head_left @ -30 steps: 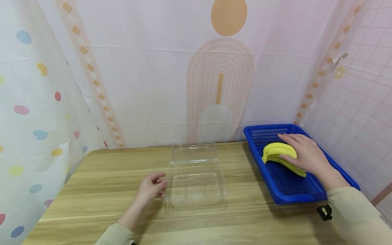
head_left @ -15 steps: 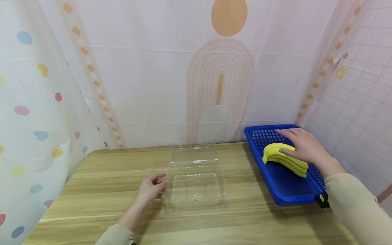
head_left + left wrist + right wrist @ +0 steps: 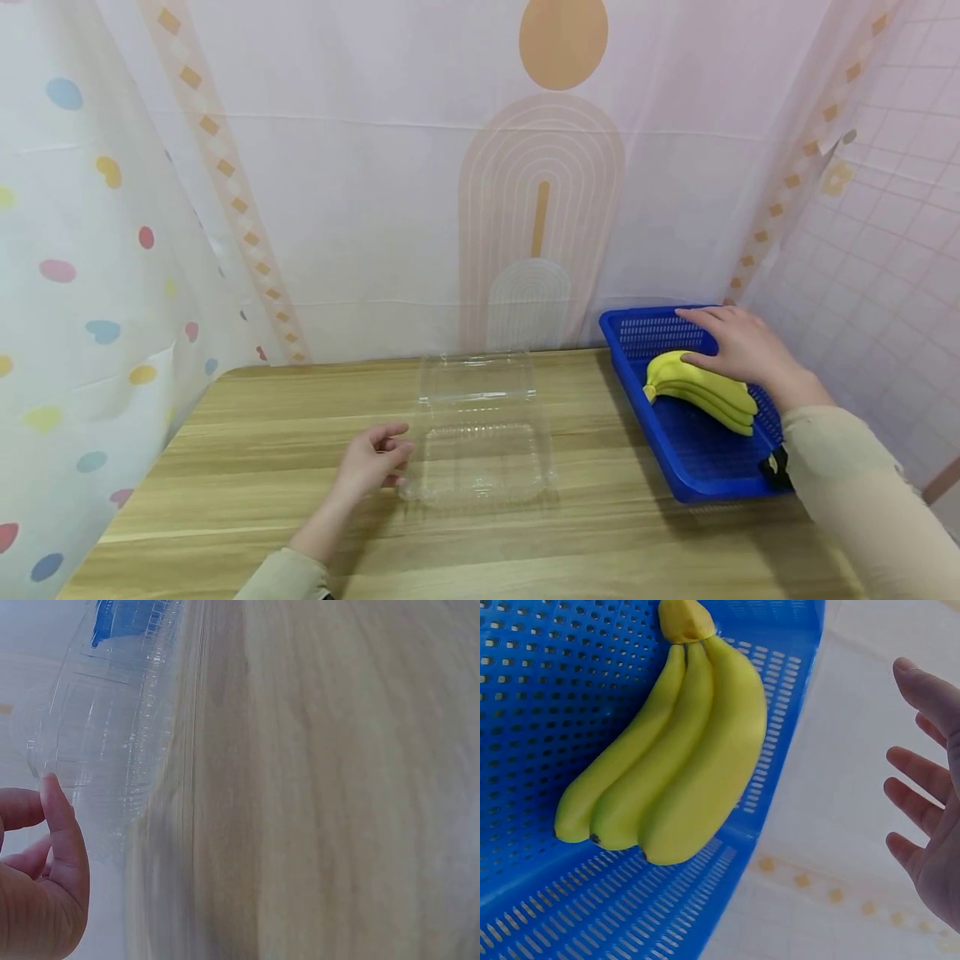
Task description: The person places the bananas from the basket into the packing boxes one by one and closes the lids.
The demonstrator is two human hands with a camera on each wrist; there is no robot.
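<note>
A bunch of yellow bananas (image 3: 701,387) lies in the blue plastic basket (image 3: 660,454) at the right. My right hand (image 3: 750,354) hovers over the basket with its fingers spread. In the right wrist view, that hand (image 3: 934,787) is apart from the bananas (image 3: 682,750) and holds nothing. A clear plastic clamshell container (image 3: 480,462) stands on the table with its lid raised toward the back. Beside its left edge is my left hand (image 3: 371,462), fingers loosely bent. In the left wrist view a fingertip meets the container's outline (image 3: 105,742); whether they touch, I cannot tell.
The wooden table (image 3: 285,442) ends at a patterned curtain (image 3: 375,208) behind. A dotted curtain (image 3: 90,333) hangs at the left, and a grid-patterned one (image 3: 885,275) stands close to the basket's right side.
My right hand has lifted off the bananas and drawn slightly up and back, exposing more of the bunch. The left hand and the container have stayed put.
</note>
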